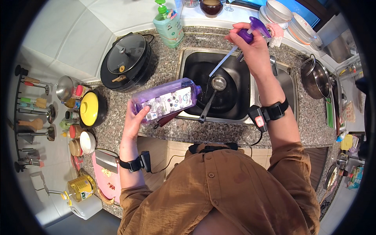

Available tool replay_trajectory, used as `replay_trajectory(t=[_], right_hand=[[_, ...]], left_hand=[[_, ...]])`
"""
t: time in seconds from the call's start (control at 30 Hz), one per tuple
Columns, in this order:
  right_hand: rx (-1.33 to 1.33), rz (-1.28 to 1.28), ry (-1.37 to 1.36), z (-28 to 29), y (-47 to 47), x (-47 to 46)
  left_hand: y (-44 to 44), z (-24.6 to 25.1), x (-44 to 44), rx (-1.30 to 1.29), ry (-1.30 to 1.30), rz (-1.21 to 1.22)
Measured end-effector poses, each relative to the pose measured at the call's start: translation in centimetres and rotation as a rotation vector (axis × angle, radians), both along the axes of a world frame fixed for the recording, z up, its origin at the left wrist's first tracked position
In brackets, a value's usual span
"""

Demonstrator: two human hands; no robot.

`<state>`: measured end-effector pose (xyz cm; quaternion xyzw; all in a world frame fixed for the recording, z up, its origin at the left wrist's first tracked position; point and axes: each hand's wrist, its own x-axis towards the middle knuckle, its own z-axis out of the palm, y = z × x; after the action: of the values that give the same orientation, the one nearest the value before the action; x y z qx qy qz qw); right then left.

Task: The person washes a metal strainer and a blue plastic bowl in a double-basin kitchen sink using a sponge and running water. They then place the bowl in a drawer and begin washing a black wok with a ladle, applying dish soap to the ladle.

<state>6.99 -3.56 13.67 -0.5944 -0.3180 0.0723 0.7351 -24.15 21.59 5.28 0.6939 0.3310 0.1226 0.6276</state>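
My left hand (134, 117) grips the bottom end of a clear purple plastic bottle (164, 101). The bottle lies tilted towards the sink, its uncapped neck over the near left rim. A printed label faces up. In my right hand (249, 44) is a purple pump head (246, 35), raised above the sink's far side. Its pale dip tube (223, 60) slants down and left, free of the bottle. Below, in the steel sink basin (243, 97), sits a black wok (223, 101). A metal ladle (218, 83) rests in it, its dark handle reaching over the near rim.
A black electric cooker (128, 63) with a glass lid stands left of the sink, beside a green pump bottle (169, 28). A yellow-lidded pot (89, 108) and a pink cutting board (108, 176) with a cleaver (105, 160) line the left counter. A steel pot (315, 79) sits right.
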Motion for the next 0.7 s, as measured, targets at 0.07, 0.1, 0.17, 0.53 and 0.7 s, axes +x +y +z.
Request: replay_trajectory(t=[0.07,0.1,0.17,0.53,0.7], right_hand=[[0.048,-0.019,0.026,0.3,-0.1,0.0],[0.075,-0.031,0.047,0.6,-0.2,0.1],[0.135,-0.069,0.079,1.4,-0.4,0.3],[0.457,-0.036,0.253,6.1,-2.8,2.8],[0.471,-0.032,0.297,5.9,-2.5,2.7]], left_hand=[[0.1,-0.7,-0.4,-0.128,-0.016,0.059],[0.1,-1.1,-0.5,-0.193,-0.034,0.094],[0.1,-2.1,-0.9,-0.282,-0.076,0.123],[0.2,-4.0,-1.5,-0.775,-0.282,0.139],[-0.7,-4.2,-1.2,-0.808,-0.323,0.187]])
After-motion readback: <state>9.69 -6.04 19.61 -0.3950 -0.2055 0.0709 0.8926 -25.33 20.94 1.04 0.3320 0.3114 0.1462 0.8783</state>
